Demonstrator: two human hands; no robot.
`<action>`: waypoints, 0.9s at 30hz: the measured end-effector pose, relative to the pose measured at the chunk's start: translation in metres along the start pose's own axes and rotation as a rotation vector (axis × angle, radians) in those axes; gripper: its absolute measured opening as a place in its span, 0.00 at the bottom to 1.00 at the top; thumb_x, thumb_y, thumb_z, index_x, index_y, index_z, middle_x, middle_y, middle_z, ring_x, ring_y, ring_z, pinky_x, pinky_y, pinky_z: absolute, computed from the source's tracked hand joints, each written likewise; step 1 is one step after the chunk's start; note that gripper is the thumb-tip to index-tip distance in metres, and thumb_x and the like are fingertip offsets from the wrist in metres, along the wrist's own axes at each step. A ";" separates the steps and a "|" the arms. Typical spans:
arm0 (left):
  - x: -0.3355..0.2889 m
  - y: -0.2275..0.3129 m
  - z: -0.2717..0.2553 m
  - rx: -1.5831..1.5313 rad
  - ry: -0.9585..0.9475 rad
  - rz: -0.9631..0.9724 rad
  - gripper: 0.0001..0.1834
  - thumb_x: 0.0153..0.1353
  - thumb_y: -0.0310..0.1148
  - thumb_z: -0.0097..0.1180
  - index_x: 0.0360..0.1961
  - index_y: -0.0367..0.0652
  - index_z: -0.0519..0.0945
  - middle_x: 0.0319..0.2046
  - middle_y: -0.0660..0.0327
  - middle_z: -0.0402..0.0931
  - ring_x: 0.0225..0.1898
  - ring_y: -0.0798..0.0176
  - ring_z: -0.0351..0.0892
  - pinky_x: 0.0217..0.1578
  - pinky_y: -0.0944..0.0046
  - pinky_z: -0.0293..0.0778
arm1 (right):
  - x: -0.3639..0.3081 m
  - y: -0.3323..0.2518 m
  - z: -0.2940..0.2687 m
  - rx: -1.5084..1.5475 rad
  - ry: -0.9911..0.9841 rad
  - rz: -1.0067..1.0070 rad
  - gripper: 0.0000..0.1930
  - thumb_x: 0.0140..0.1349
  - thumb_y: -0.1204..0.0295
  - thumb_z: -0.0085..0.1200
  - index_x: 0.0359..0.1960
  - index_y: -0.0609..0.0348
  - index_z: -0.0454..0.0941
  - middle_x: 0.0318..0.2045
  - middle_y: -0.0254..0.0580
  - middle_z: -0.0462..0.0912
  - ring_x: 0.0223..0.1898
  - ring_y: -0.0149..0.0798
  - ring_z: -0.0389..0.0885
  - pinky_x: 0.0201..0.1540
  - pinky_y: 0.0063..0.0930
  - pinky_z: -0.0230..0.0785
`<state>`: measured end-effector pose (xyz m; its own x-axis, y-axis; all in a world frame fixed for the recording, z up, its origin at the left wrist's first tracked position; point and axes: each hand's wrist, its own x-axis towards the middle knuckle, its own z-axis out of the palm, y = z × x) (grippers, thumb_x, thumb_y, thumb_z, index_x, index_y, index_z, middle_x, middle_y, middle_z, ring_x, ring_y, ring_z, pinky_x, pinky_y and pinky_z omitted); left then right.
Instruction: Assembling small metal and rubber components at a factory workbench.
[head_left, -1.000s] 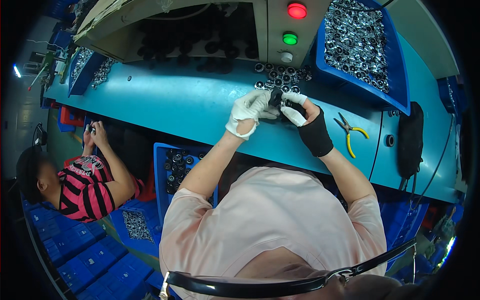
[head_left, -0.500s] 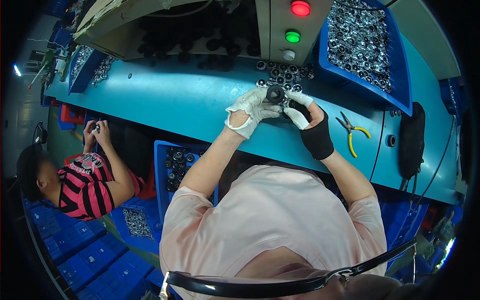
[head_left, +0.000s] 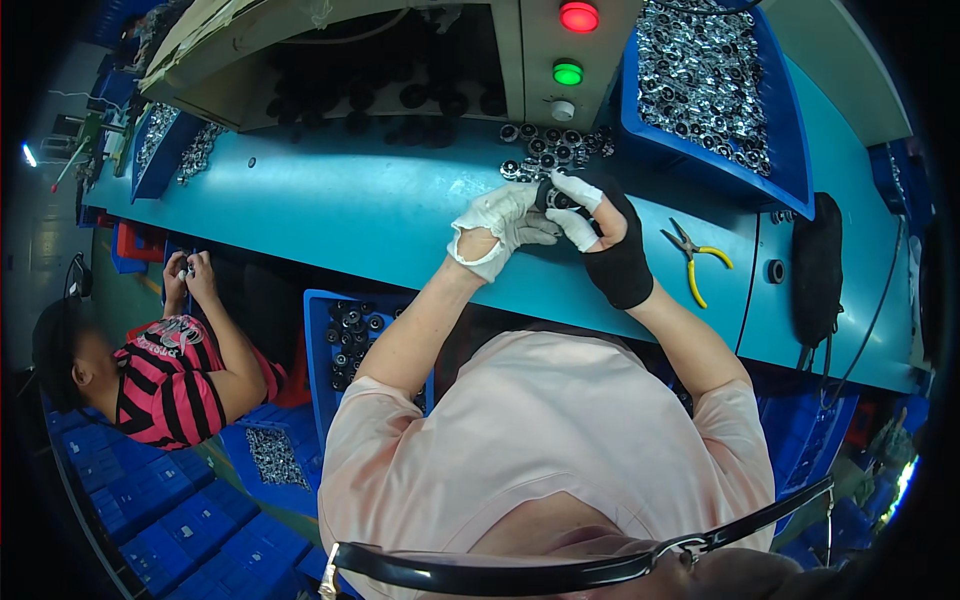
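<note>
Pinching one dark part [head_left: 562, 200], left hand [head_left: 503, 226] and right hand [head_left: 603, 232] seem midway through it; silver parts [head_left: 556, 148] far on the desk [head_left: 340, 195] look left to do

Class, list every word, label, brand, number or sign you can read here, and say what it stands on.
None can be read clearly.
Pink-and-black striped shirt: pale print, too small and blurred.
Stacked blue bins, lower left: small pale marks, too small to read.

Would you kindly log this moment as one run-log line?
left hand: holding small dark part; right hand: holding same part; yellow-handled pliers: on blue table, right of hands
</note>
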<state>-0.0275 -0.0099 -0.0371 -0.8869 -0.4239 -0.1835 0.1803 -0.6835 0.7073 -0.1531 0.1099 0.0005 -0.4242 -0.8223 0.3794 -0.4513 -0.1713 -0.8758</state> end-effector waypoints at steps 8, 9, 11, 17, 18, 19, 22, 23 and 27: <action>0.003 -0.010 0.024 0.561 0.236 0.111 0.13 0.57 0.30 0.60 0.40 0.33 0.77 0.32 0.63 0.77 0.33 0.73 0.74 0.34 0.72 0.71 | -0.018 0.031 0.007 -0.137 0.019 -0.142 0.19 0.49 0.79 0.57 0.46 0.61 0.74 0.41 0.47 0.77 0.41 0.49 0.77 0.45 0.34 0.70; 0.004 -0.013 0.017 0.581 0.163 0.204 0.14 0.55 0.26 0.61 0.42 0.32 0.76 0.33 0.61 0.77 0.33 0.72 0.75 0.34 0.72 0.72 | -0.015 0.025 0.009 -0.065 0.067 -0.076 0.20 0.48 0.78 0.57 0.46 0.62 0.73 0.41 0.48 0.77 0.42 0.49 0.77 0.45 0.34 0.69; -0.001 -0.008 0.026 0.585 0.101 0.203 0.14 0.55 0.21 0.59 0.43 0.31 0.75 0.34 0.58 0.77 0.34 0.69 0.76 0.35 0.72 0.73 | -0.011 0.014 0.006 -0.010 0.090 -0.008 0.20 0.46 0.76 0.56 0.45 0.63 0.73 0.39 0.49 0.77 0.42 0.51 0.76 0.45 0.36 0.69; -0.012 -0.019 0.036 0.730 0.021 0.397 0.11 0.55 0.20 0.58 0.40 0.30 0.76 0.31 0.59 0.77 0.31 0.71 0.76 0.33 0.73 0.73 | -0.022 0.007 -0.012 -0.145 -0.054 -0.062 0.11 0.43 0.78 0.53 0.31 0.64 0.69 0.28 0.52 0.73 0.31 0.55 0.74 0.32 0.41 0.66; -0.013 -0.021 0.036 0.732 0.014 0.396 0.11 0.55 0.20 0.58 0.40 0.30 0.76 0.31 0.59 0.77 0.31 0.71 0.76 0.33 0.73 0.73 | -0.025 0.003 -0.013 -0.154 -0.062 -0.056 0.11 0.43 0.78 0.53 0.30 0.64 0.69 0.28 0.52 0.73 0.30 0.55 0.74 0.31 0.40 0.66; -0.015 -0.023 0.037 0.731 0.031 0.374 0.10 0.56 0.21 0.58 0.39 0.30 0.77 0.31 0.59 0.78 0.30 0.71 0.76 0.32 0.73 0.73 | -0.029 0.000 -0.016 -0.168 -0.130 0.044 0.14 0.47 0.79 0.53 0.38 0.62 0.72 0.30 0.50 0.74 0.33 0.50 0.75 0.36 0.36 0.68; -0.018 -0.025 0.038 0.785 0.051 0.373 0.09 0.57 0.21 0.57 0.38 0.29 0.77 0.30 0.59 0.78 0.29 0.70 0.77 0.30 0.72 0.74 | -0.037 0.007 -0.015 -0.199 -0.165 0.116 0.14 0.47 0.78 0.53 0.39 0.63 0.71 0.31 0.50 0.74 0.34 0.49 0.76 0.37 0.36 0.68; -0.017 -0.023 0.039 0.741 0.058 0.319 0.09 0.57 0.22 0.57 0.39 0.29 0.77 0.30 0.58 0.78 0.29 0.70 0.77 0.29 0.72 0.75 | -0.036 0.014 -0.014 -0.123 -0.150 0.074 0.15 0.48 0.78 0.53 0.40 0.63 0.71 0.32 0.50 0.74 0.34 0.48 0.76 0.38 0.35 0.68; -0.012 -0.013 0.034 0.566 0.110 0.192 0.12 0.61 0.27 0.53 0.42 0.29 0.77 0.34 0.58 0.78 0.31 0.69 0.78 0.32 0.72 0.75 | -0.021 -0.003 -0.016 0.117 -0.125 0.064 0.15 0.52 0.77 0.55 0.43 0.62 0.72 0.34 0.47 0.77 0.36 0.42 0.78 0.42 0.31 0.70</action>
<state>-0.0337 0.0247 -0.0207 -0.8067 -0.5874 -0.0650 0.0514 -0.1793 0.9825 -0.1556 0.1362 0.0003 -0.3450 -0.8933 0.2880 -0.3292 -0.1722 -0.9284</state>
